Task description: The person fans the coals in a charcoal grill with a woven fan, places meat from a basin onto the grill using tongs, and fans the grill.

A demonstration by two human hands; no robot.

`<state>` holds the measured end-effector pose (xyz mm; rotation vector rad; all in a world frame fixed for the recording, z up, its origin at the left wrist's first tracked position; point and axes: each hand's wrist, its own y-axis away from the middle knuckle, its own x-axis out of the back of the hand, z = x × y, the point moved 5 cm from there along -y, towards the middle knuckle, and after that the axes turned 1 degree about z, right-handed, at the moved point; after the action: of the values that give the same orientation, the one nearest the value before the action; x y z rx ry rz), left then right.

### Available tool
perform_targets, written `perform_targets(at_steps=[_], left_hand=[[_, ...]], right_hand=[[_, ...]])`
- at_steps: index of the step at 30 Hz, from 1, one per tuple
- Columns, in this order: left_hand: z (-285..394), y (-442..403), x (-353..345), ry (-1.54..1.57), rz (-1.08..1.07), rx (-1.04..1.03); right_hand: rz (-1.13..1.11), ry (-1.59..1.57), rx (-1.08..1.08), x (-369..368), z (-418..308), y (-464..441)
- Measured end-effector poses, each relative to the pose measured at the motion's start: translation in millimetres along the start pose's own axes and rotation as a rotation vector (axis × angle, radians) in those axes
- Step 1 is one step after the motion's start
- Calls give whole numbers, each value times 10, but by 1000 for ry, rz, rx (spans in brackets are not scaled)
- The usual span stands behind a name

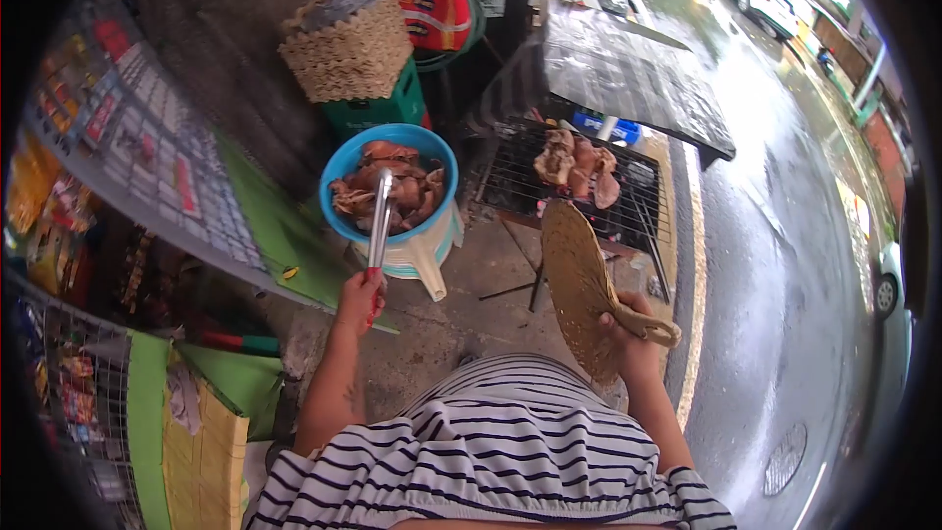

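My left hand (361,302) is closed around the red handle of metal tongs (381,216). The tongs' tip reaches over a blue basin (454,169) holding several pieces of marinated meat (417,191); whether it grips a piece I cannot tell. In my right hand (633,339) is a woven hand fan (571,275), its handle wrapped by my fingers. The fan stands up in front of a charcoal grill (643,182). Pieces of meat (579,169) lie on the grill's wire rack, with some glowing coals below.
Under the basin is a white stool (397,257). Behind it, a woven basket (343,39) sits on a green crate (368,113). A dark sheet (628,69) covers the grill's far side. On the left is a shop front (162,137); a wet road (756,265) runs along the right.
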<state>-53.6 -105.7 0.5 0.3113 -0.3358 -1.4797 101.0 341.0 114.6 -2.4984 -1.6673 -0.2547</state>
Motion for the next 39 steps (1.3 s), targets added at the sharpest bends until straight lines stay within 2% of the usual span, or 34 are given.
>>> perform_targets(at_steps=[4,10,16,20,25,28,34,37,39], left_hand=[[240,215,-378,27,-172,28],[67,534,-1662,387,-729,338],[-312,332,-2538,624,-957,599],[-470,263,-2709,702,-950,704],[-116,572,-2594,776,-936,774],[-33,646,-2444,595,-825,681],[206,680,-2317,-150,-567,288],[321,575,-2342,-338,-537,139],[456,573,-2352,-356,-551,165]], right_hand=[[154,-19,24,254,57,40],[381,-202,-99,673,261,154],[438,-299,-122,877,178,288],[450,-275,-111,1035,230,394],[494,-268,-117,1111,266,468],[481,-281,-136,1101,334,414],[411,-280,-113,978,202,215],[364,-275,-107,912,130,146],[332,-291,-86,871,53,106]])
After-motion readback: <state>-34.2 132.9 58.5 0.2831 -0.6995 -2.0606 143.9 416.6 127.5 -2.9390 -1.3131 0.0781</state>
